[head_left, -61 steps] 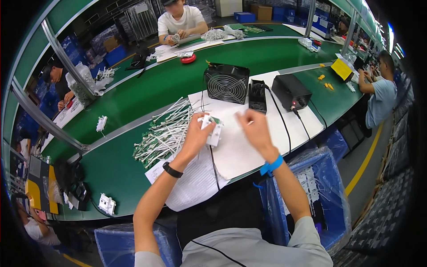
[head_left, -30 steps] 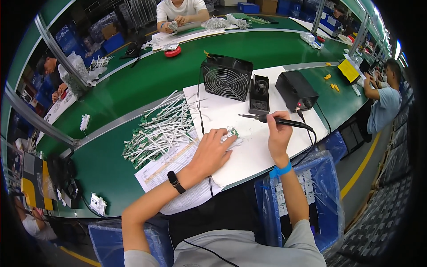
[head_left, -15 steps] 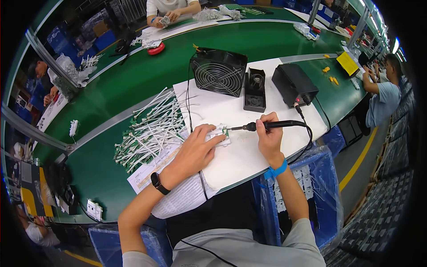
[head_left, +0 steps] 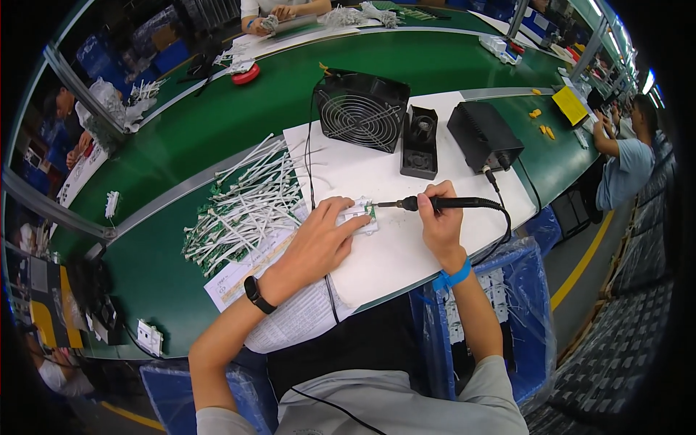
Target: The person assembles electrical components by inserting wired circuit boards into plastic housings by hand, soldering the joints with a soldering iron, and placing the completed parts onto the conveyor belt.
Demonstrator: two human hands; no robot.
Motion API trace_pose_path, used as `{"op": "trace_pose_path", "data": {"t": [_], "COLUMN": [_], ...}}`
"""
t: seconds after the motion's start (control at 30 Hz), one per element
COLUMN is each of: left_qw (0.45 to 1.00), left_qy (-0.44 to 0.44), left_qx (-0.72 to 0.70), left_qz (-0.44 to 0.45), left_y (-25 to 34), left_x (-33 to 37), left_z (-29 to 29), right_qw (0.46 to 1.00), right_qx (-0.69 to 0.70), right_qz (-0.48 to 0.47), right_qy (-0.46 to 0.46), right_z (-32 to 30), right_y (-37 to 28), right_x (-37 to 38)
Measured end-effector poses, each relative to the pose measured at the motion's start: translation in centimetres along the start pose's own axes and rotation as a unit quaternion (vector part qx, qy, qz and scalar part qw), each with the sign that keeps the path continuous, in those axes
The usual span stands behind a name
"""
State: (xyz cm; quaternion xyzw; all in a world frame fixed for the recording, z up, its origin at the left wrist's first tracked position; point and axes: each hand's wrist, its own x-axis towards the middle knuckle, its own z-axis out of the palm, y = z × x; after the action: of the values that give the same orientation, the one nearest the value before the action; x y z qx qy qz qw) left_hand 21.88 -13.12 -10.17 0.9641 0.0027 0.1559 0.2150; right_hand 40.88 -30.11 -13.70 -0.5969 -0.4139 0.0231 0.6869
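Note:
My right hand (head_left: 441, 226) is closed around the handle of a soldering iron (head_left: 471, 203), gripping it like a pen. The iron's tip points left and meets, or nearly meets, a small green circuit board (head_left: 371, 211) set in a white plastic housing (head_left: 368, 227). My left hand (head_left: 315, 243) steadies that housing on the white work sheet (head_left: 377, 272), thumb and fingers on its left part and covering some of it. Just left of this hand lies a pile of white wires with green boards (head_left: 243, 210).
Behind the housing stand a black fan (head_left: 362, 112), a black iron holder (head_left: 419, 145) and a black soldering station (head_left: 484, 134), its cord looping at right. Printed papers (head_left: 293, 322) lie under my left forearm. Blue lined bins (head_left: 533, 290) flank me. Co-workers sit across and to the right.
The view has shifted slightly. Both hands keep their grips, and the iron's tip stays at the green board with hardly any visible movement.

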Motion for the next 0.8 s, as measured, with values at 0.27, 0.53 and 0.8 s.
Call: {"op": "trace_pose_path", "data": {"t": [0.27, 0.53, 0.8], "left_qw": [1.0, 1.0, 1.0], "left_qy": [0.001, 0.002, 0.0], "left_qx": [-0.004, -0.005, -0.002], "left_qz": [0.0, 0.0, -0.003], "left_y": [0.0, -0.1, -0.2], "left_x": [0.0, 0.0, 0.0], "left_z": [0.0, -0.1, 0.0], "right_qw": [1.0, 0.999, 0.999], "right_qx": [0.0, 0.029, -0.004], "right_qz": [-0.001, 0.002, 0.045], "right_qy": [0.002, 0.031, 0.016], "right_z": [0.0, 0.0, 0.0], "right_y": [0.1, 0.1, -0.9], "right_x": [-0.1, 0.1, 0.1]}}
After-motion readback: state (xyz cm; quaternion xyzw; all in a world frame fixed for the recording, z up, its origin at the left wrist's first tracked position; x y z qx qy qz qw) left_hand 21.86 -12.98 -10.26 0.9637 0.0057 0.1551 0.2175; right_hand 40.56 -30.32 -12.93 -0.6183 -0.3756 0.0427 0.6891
